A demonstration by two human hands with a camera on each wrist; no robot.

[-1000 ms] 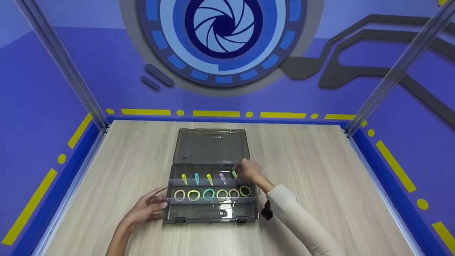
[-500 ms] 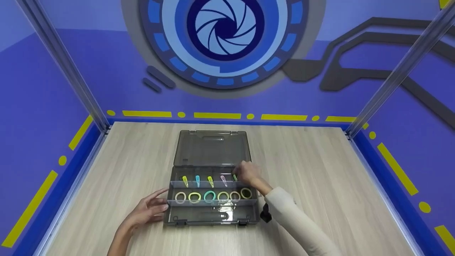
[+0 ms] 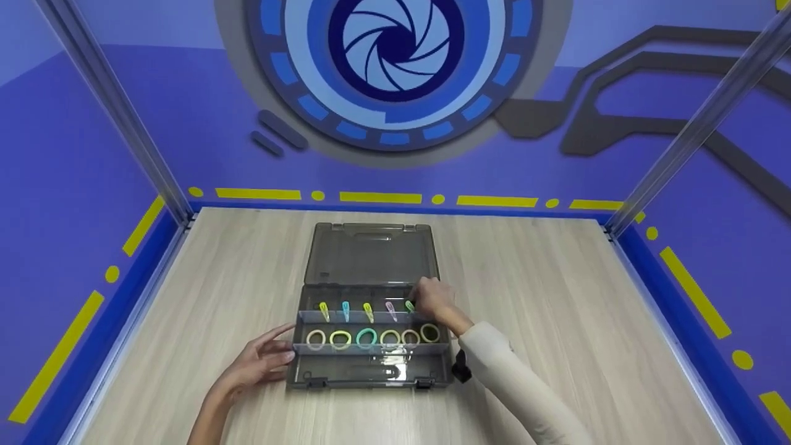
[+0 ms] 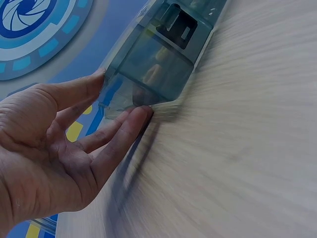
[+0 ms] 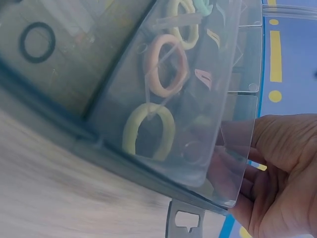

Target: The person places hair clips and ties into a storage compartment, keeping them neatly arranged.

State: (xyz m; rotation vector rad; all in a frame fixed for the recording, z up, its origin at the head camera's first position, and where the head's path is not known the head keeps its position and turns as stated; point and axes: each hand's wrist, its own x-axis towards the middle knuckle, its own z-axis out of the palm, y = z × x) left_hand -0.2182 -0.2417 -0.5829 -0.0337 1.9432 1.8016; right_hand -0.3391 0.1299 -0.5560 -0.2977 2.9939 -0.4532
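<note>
A smoky clear plastic organizer box (image 3: pixel 296 371) lies open on the table, its lid (image 3: pixel 371 253) folded back. Snap hair clips, including a blue clip (image 3: pixel 346 311) and a pink clip (image 3: pixel 390 310), stand in a row in the back compartment. Several hair ties, such as a teal hair tie (image 3: pixel 358 338), fill the middle one. My right hand (image 3: pixel 434 299) reaches into the back right corner, fingertips pinching a green hair clip (image 3: pixel 410 305). Fingers of my left hand (image 3: pixel 252 363) rest loosely against the box's left side; the left wrist view shows them at its edge (image 4: pixel 143 94).
The front compartment (image 3: pixel 334 368) holds no clips or ties. A small black object (image 3: pixel 461 367) hangs by the right sleeve. Blue panels (image 3: pixel 395 167) with metal corner posts (image 3: pixel 692 148) surround the wooden table (image 3: pixel 525 266) on the back and sides.
My right hand has shifted only slightly at the back right corner, with the green hair clip still at its fingertips. The left hand stays against the box, and the view has shifted a little.
</note>
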